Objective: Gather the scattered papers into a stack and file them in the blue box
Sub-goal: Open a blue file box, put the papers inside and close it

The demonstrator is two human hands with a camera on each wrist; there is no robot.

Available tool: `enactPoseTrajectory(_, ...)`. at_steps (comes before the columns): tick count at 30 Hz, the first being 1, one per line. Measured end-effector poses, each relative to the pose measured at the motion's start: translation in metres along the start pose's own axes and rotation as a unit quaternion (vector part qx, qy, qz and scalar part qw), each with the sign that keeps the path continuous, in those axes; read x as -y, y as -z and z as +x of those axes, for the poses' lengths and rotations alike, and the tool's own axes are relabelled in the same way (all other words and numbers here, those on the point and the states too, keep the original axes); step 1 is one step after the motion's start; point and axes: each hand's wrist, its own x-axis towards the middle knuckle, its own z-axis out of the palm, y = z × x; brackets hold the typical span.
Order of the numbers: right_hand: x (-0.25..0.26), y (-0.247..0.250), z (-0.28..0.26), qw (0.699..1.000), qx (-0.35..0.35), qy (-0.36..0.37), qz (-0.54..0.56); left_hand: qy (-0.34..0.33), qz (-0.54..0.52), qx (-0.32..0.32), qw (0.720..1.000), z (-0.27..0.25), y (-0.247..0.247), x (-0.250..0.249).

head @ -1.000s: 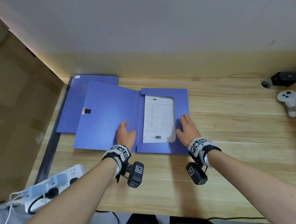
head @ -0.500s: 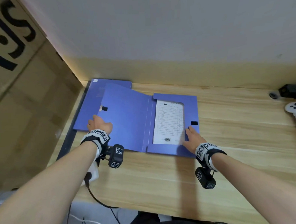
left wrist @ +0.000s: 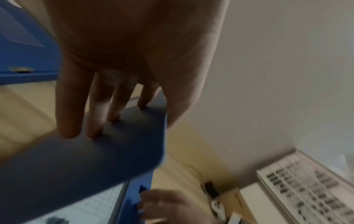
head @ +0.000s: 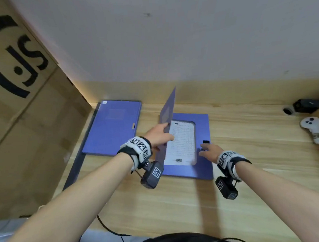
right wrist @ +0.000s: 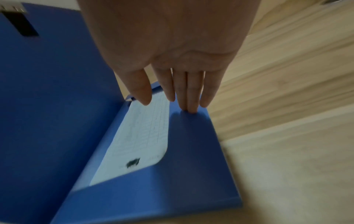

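Swinging the lid (head: 168,109) of the blue box (head: 204,172) over the papers (head: 182,143), the left hand (head: 158,134) pinches it while the right hand (head: 208,151), fingers flat, should steady the box on the bench (head: 268,170).

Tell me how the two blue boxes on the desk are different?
The blue box on the left is shut and lies flat; the blue box in the middle is open, its lid standing up. Nobody touches the left one; the left hand holds the middle one's lid and the right hand rests on its base. Papers show only in the middle one. Both are the same blue and lie on the wooden desk.
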Motion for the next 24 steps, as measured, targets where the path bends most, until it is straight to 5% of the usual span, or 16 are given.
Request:
enactPoseTrajectory(5,-0.011,0.029,0.011,0.985,-0.044,0.002,0.166,-0.013,0.166,-0.008,0.986,0.023,-0.046,-0.018)
enactPoseTrajectory(10,0.004,0.047,0.007,0.948,-0.004,-0.02,0.319,0.036,0.09,0.012,0.995,0.056,-0.065,-0.015)
enactPoseTrajectory(19,-0.029,0.022,0.031,0.986,-0.086,-0.043,0.139,0.118,0.17,-0.027,0.978,0.108,-0.049,0.061)
enactPoseTrajectory(24,-0.041,0.011,0.037,0.993,-0.077,-0.089,0.025,0.138,0.101,-0.055,0.984,0.124,-0.062,0.096)
